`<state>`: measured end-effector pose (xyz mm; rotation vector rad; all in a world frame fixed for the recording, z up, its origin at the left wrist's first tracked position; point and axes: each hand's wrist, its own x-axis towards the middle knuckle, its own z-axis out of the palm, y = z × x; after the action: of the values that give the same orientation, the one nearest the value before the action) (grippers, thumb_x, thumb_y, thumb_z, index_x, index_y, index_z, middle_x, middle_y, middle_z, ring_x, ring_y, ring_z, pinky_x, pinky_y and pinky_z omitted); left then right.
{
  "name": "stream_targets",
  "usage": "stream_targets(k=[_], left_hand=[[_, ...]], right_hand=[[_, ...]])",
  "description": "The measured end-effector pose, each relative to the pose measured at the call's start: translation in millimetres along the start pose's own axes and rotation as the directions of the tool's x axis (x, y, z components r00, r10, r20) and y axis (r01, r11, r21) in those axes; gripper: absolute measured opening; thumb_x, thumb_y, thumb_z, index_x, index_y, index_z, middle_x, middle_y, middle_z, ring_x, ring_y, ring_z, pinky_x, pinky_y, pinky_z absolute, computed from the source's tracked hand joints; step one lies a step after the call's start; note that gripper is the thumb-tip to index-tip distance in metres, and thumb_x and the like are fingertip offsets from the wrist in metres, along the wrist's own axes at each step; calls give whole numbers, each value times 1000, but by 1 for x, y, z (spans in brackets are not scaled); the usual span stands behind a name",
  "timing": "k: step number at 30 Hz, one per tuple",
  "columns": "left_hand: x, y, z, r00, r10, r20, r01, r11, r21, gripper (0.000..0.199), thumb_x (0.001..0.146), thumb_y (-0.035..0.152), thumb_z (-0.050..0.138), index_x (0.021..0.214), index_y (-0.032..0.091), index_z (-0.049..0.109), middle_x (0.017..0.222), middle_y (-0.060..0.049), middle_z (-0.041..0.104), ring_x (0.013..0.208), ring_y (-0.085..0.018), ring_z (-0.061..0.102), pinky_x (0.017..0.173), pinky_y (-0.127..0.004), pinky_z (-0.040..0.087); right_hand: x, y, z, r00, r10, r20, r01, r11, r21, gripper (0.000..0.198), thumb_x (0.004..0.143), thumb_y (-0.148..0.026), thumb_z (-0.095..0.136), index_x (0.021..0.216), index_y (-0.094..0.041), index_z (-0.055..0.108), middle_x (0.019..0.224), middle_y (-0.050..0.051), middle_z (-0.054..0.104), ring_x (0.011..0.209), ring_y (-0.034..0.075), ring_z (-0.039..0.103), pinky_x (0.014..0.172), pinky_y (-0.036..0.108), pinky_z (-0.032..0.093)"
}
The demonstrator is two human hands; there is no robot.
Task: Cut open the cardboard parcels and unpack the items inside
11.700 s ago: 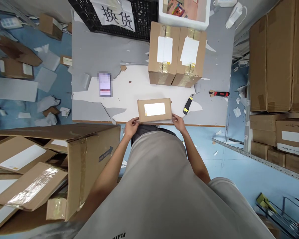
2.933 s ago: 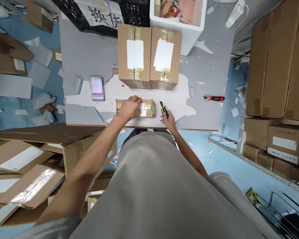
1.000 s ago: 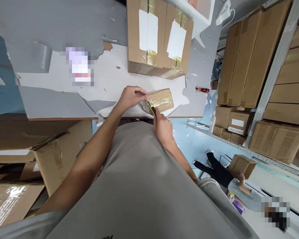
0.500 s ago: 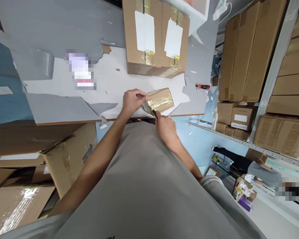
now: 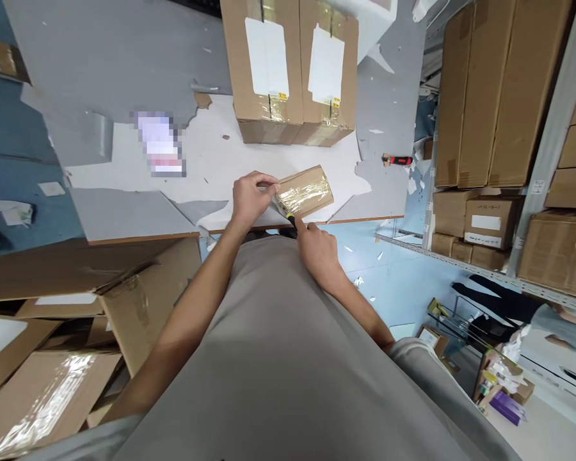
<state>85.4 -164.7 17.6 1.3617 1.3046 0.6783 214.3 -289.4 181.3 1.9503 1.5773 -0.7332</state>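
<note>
A small cardboard box, wrapped in shiny clear tape, lies at a slant near the front edge of the worktable. My left hand pinches its upper left corner between thumb and fingers. Closed round a black and yellow box cutter is my right hand, just below the box. The cutter's tip meets the box's near left end; the blade itself is too small to make out.
Two taped cartons with white labels stand behind the small box. A red and black cutter lies to the right, a blurred-out item to the left. Open cartons stand lower left; shelves of boxes and another person are at right.
The view has shifted slightly, moving the shelves and the other person rightward in the picture. Both hands keep their hold, and the cutter stays at the box's left end.
</note>
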Motion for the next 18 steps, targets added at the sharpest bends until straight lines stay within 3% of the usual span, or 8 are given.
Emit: stream_targets(k=[4,6,8,11,13,18], left_hand=[[-15,-1,0,998,6,-56,-4,1000,22,27,100,42,75,112,20,84,124,-11,85,108,-27,83,105,-41,68],[-25,-1,-2,998,0,-68,3,999,34,34,105,47,68,122,20,82,133,-13,82,112,-27,82,101,-40,69],[-37,-1,-4,999,28,-43,-25,998,62,44,104,47,68,138,22,78,146,-14,77,123,-28,80,102,-41,69],[-52,1,-3,994,110,27,-113,981,160,72,95,42,79,163,26,66,164,-15,67,145,-34,70,118,-49,66],[-55,2,0,989,139,44,-145,959,244,82,90,38,83,168,27,62,165,-15,66,152,-37,65,128,-54,59],[-46,1,5,990,140,-7,-128,927,351,73,92,34,82,163,26,67,159,-15,71,152,-41,64,134,-57,52]], right_hand=[[1,31,2,993,-111,-46,114,991,67,61,122,-24,46,182,-36,50,134,14,81,113,29,83,92,33,61],[4,53,7,982,-123,-144,148,973,179,59,124,-30,45,182,-35,51,133,12,82,113,29,82,94,32,61],[11,77,16,952,-72,-297,168,936,309,58,124,-32,40,180,-30,54,136,12,82,118,30,80,98,34,62],[35,107,33,884,66,-463,168,879,446,58,124,-36,34,175,-24,58,140,16,80,125,32,78,104,40,65],[56,118,42,866,112,-487,159,861,482,58,124,-39,34,173,-23,60,142,17,78,126,32,78,106,42,66],[90,120,52,886,43,-462,227,829,512,54,125,-36,37,172,-24,61,143,17,73,125,30,77,106,40,66]])
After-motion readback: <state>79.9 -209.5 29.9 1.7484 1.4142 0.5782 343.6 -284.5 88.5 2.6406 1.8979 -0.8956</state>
